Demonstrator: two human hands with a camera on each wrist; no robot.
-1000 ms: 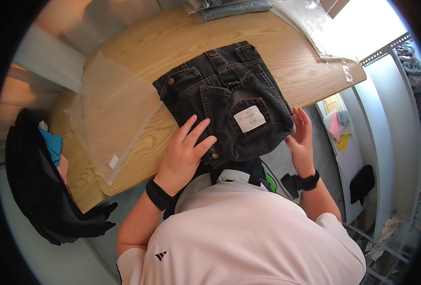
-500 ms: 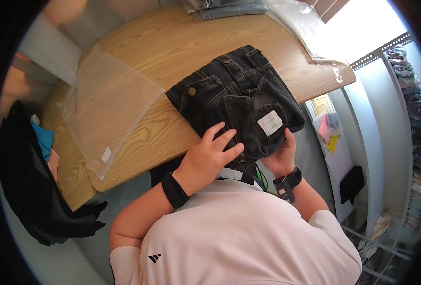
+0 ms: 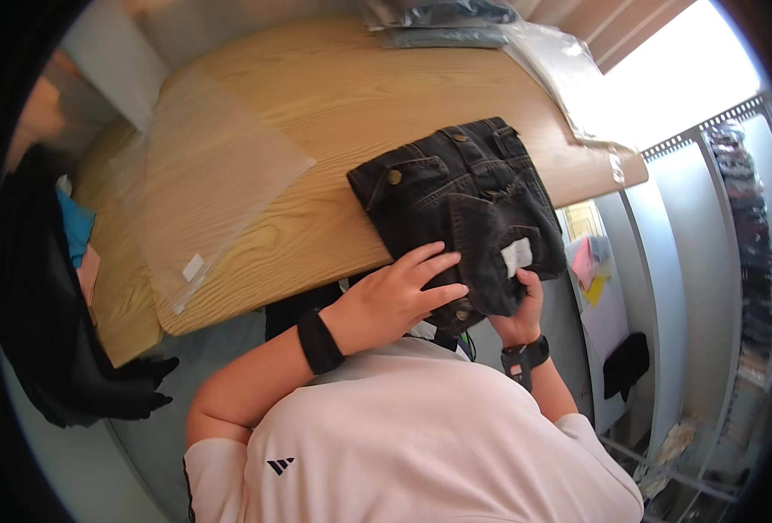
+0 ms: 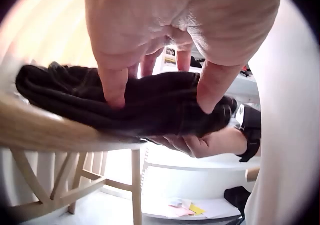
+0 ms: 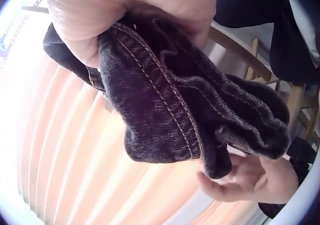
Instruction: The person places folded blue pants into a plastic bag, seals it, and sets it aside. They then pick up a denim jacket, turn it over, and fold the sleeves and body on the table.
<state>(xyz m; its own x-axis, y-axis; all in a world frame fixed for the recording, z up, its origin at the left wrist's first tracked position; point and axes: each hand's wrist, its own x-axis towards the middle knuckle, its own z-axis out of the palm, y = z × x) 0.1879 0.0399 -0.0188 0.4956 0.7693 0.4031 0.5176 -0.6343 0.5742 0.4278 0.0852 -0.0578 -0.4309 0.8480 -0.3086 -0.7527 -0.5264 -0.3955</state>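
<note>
A folded black denim garment (image 3: 430, 209) with brass buttons, pale stitching and a white label (image 3: 517, 255) lies over the front edge of the wooden table (image 3: 308, 96), its near end sticking out past the edge. My left hand (image 3: 395, 296) lies on top of it, fingers spread and fingertips pressing the cloth, as the left wrist view of the garment (image 4: 140, 102) shows. At the near right corner my right hand (image 3: 521, 314) grips the denim, thumb on top beside the label and fingers underneath. Layered, stitched folds (image 5: 155, 100) hang below that grip in the right wrist view.
A clear plastic bag (image 3: 212, 174) lies flat on the table's left. Bagged garments (image 3: 447, 35) and more clear plastic (image 3: 560, 78) are at the back. A dark cloth (image 3: 55, 288) hangs at left; shelves (image 3: 665, 288) stand at right.
The garment has shifted right and toward me relative to the table. My right hand has gone from beside its edge to gripping its corner. My left hand has stayed on top, moving with it.
</note>
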